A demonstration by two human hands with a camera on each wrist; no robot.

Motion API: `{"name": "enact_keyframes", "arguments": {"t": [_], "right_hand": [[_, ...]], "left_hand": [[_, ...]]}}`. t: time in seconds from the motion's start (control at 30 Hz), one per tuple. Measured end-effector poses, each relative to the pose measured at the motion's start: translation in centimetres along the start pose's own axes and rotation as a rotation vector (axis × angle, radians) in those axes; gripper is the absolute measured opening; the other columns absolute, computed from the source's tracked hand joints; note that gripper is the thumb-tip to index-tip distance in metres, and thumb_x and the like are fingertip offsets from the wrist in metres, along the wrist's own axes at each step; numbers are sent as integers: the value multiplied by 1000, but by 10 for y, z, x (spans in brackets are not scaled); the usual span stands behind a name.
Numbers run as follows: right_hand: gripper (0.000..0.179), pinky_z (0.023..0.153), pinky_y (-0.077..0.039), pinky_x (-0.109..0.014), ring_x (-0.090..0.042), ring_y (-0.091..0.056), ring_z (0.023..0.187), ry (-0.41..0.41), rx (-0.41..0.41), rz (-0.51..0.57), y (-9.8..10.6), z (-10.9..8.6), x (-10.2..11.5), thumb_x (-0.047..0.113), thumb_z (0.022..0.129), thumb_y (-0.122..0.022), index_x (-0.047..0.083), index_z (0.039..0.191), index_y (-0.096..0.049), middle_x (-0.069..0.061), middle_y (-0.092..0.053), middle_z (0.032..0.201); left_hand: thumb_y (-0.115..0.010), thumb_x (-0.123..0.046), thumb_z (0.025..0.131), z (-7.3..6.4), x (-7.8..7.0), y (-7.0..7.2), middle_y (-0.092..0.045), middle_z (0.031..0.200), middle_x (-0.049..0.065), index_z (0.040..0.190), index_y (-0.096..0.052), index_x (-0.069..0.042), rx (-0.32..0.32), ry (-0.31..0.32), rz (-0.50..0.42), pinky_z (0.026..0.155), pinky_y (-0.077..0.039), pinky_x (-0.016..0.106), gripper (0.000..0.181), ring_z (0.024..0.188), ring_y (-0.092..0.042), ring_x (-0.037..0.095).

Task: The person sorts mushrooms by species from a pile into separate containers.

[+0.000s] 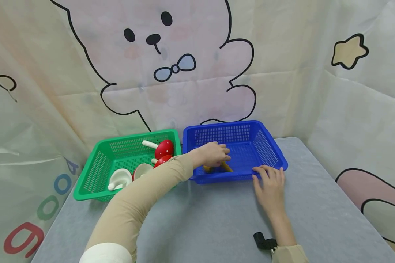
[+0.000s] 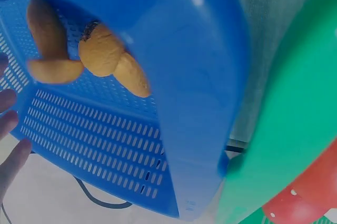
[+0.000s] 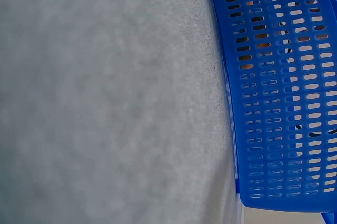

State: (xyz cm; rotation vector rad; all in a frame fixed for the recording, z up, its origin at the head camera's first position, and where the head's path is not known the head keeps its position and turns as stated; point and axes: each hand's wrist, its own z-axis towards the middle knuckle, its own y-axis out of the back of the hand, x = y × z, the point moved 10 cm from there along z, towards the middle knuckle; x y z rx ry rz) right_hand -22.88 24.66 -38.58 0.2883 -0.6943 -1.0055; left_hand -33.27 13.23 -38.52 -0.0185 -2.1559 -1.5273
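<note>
My left hand (image 1: 214, 154) hangs over the blue basket (image 1: 233, 176), its fingers loosely bent and holding nothing. Below it lie two brown toy mushrooms (image 1: 226, 167), seen more fully in the left wrist view: one mushroom (image 2: 48, 34) with a long stem and a second, rounder mushroom (image 2: 102, 52). Several fingers (image 2: 15, 163) show at that view's left edge, apart from both mushrooms. My right hand (image 1: 271, 188) rests its fingertips on the front right rim of the blue basket. The right wrist view shows the basket's slotted side (image 3: 284, 129) but no fingers.
To the left stands a green basket (image 1: 93, 160) with red, white-dotted toy mushrooms (image 1: 164, 148) and a pale one (image 1: 120, 178). My left sleeve (image 1: 141, 197) crosses its front right corner. Both baskets sit on a grey table (image 1: 200, 219) against a printed curtain (image 1: 197, 95).
</note>
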Motion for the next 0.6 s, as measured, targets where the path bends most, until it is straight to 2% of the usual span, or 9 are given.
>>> {"name": "enact_keyframes", "arguments": {"t": [0.17, 0.37, 0.5, 0.6], "right_hand": [[20, 107, -23, -73, -39, -51, 103, 15, 4, -7, -1, 3, 2, 0, 80, -73, 5, 99, -68, -17, -62, 103], [21, 107, -23, -73, -39, -51, 103, 28, 73, -26, -6, 6, 5, 4, 81, -74, 6, 101, -68, -17, -62, 105], [23, 106, -22, -74, -40, -51, 107, 42, 104, -42, -4, 9, 7, 7, 82, -73, 7, 105, -68, -17, -62, 108], [26, 107, -20, -75, -40, -50, 116, 64, 136, -64, -3, 13, 11, 10, 83, -73, 8, 108, -67, -16, -62, 114]], "left_hand": [[-55, -31, 98, -9, 7, 0, -62, 124, -5, 130, -59, -25, -24, 74, -56, 87, -53, 26, 34, 109, -56, 13], [-55, -33, 97, -27, 7, -1, -64, 120, -4, 129, -60, -26, -77, 162, -91, 75, -53, 27, 34, 99, -57, 14], [-56, -34, 96, -41, 6, 4, -65, 112, -3, 127, -62, -25, -134, 222, -149, 68, -50, 24, 33, 93, -57, 14], [-56, -35, 95, -55, 8, 11, -65, 111, -3, 126, -62, -25, -187, 290, -187, 70, -51, 23, 33, 94, -57, 15]]}}
